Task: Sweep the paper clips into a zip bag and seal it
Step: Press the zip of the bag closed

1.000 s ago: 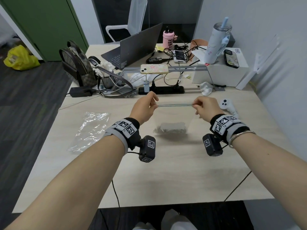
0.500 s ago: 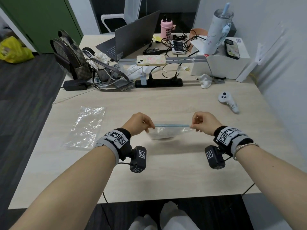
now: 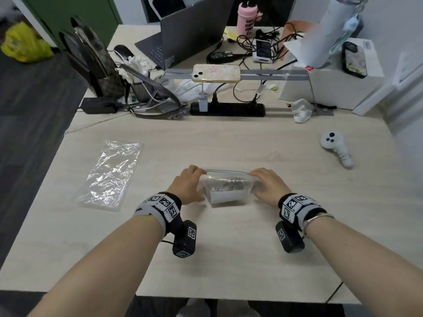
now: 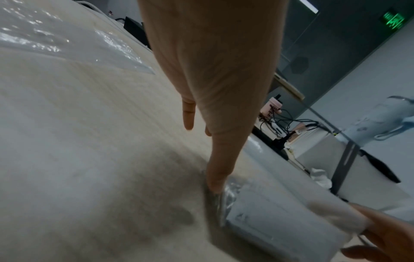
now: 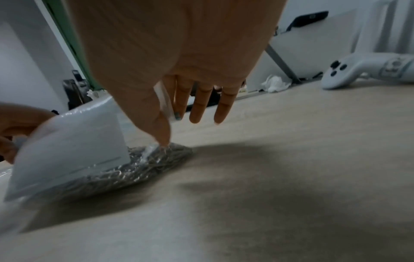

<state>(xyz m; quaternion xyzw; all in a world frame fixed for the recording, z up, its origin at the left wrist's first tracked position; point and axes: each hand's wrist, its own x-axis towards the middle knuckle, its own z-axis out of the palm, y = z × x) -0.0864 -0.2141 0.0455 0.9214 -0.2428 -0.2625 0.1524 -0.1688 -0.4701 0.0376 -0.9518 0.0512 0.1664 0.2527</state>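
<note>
A clear zip bag [image 3: 226,191] with a white label stands slumped on the table [image 3: 229,248], its blue zip strip [image 3: 226,171] on top. A heap of silver paper clips [image 5: 145,170] fills its bottom. My left hand [image 3: 187,185] flanks the bag's left side and my right hand [image 3: 267,186] its right side. In the left wrist view the left hand [image 4: 219,150] has straight fingers, its thumb touching the bag [image 4: 280,218] at a lower corner. In the right wrist view the right hand [image 5: 161,120] also has straight fingers, with its thumb tip on the bag [image 5: 74,147] over the clips.
A second, crinkled clear plastic bag [image 3: 112,172] lies flat to the left. A white controller [image 3: 336,149] lies at the right. Along the back are a black power strip [image 3: 229,108], a handbag [image 3: 96,62], a laptop [image 3: 190,33], a phone [image 3: 216,73] on a rail and a white box [image 3: 332,88].
Both hands brought the bag down from the air onto the table and nearer to me. They no longer pinch the zip ends; the fingers now lie straight beside the bag.
</note>
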